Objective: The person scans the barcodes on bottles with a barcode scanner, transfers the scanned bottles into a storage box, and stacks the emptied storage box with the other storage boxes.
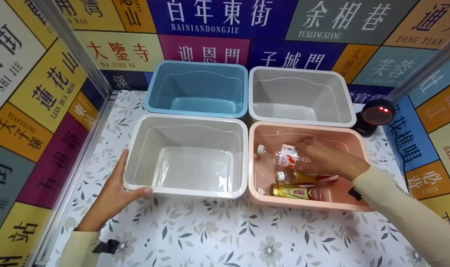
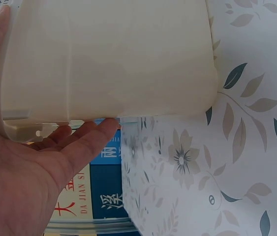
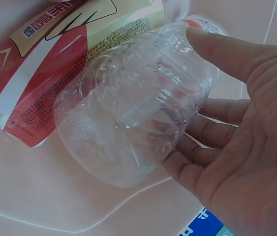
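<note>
My left hand (image 1: 108, 194) holds the near left corner of a white bin (image 1: 187, 192), thumb along the front rim and fingers against the left side. In the left wrist view the outer wall (image 2: 118, 59) of that bin stands beside the palm. My right hand (image 1: 323, 157) reaches into the pink bin (image 1: 310, 204) and grips a clear plastic bottle (image 1: 286, 155) with a white cap and a red-and-white label. Thumb and curled fingers are around the bottle (image 3: 128, 108) in the right wrist view. Below it lie a yellow-and-red labelled bottle (image 1: 297, 177) and a gold-and-red package (image 1: 297, 191).
Behind stand a blue bin (image 1: 197, 111) and a grey-white bin (image 1: 302, 120). A black device (image 1: 375, 115) with red lights is beside the pink bin. Panels with street names (image 1: 210, 16) enclose the leaf-patterned table (image 1: 210, 237).
</note>
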Available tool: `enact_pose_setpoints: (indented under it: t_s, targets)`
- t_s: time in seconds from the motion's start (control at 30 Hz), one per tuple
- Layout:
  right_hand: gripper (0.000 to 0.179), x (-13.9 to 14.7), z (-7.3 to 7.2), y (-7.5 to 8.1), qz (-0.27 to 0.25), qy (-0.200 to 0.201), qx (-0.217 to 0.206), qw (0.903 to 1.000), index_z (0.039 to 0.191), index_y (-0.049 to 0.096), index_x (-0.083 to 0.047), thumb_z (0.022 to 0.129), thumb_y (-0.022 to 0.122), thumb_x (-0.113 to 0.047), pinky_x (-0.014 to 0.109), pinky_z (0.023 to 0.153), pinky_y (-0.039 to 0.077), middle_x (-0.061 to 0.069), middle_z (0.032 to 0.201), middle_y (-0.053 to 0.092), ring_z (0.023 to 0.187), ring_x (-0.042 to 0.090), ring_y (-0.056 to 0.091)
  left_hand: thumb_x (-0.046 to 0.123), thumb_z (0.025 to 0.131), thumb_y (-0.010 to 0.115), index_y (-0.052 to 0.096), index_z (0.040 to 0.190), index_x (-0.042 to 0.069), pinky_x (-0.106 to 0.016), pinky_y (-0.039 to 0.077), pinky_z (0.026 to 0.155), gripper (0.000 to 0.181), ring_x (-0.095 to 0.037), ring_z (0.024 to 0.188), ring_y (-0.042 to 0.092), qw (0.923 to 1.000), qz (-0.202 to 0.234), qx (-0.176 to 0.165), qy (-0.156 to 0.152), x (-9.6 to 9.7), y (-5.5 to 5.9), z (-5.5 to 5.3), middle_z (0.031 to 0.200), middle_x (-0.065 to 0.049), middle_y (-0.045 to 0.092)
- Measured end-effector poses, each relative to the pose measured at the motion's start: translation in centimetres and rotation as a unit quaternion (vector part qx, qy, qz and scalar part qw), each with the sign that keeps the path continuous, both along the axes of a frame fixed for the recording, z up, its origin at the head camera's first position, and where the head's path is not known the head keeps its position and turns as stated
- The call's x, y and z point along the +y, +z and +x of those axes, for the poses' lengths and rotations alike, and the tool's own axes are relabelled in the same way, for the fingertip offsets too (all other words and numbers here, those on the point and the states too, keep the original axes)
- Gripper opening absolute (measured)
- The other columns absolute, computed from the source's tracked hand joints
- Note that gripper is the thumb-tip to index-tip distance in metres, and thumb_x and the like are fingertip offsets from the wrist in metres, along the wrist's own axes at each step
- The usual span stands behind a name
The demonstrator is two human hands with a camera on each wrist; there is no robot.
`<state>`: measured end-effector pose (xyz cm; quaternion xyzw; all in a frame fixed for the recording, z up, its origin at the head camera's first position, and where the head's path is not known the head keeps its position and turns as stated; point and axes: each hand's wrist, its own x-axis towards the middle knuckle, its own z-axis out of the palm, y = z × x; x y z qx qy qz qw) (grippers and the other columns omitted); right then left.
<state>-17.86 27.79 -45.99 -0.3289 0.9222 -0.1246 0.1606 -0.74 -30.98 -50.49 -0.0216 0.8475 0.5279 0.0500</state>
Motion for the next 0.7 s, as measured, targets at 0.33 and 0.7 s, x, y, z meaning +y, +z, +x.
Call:
enact_pose_setpoints:
  t_s: [0.33,0.7]
  targets:
    - [0.070,0.7,0.8,0.6,-0.001,-0.016,-0.002,0.9999,0.162,0.054,-0.010,0.099,0.084,-0.021,0.061,0.116,0.049,0.013,0.162,0.055,0.137,0.035,0.059,0.028,0.086,0.098,-0.006,0.178,0.035,-0.077,0.036,0.118,0.139,-0.047,0.145,0.045,0.9997,-0.017,-0.015,0.005,-0.1,0.0,0.0,0.182,-0.021,0.016]
    - [0.075,1.5,1.4,2.5,-0.030,-0.018,0.037,0.9987,0.164,0.051,-0.013,0.098,0.085,-0.020,0.067,0.117,0.045,0.012,0.164,0.053,0.149,0.039,0.050,0.024,0.086,0.098,-0.003,0.179,0.024,-0.075,0.036,0.118,0.137,-0.047,0.143,0.047,0.9994,-0.028,0.018,-0.006,0.1,0.1,-0.4,0.178,-0.026,0.024]
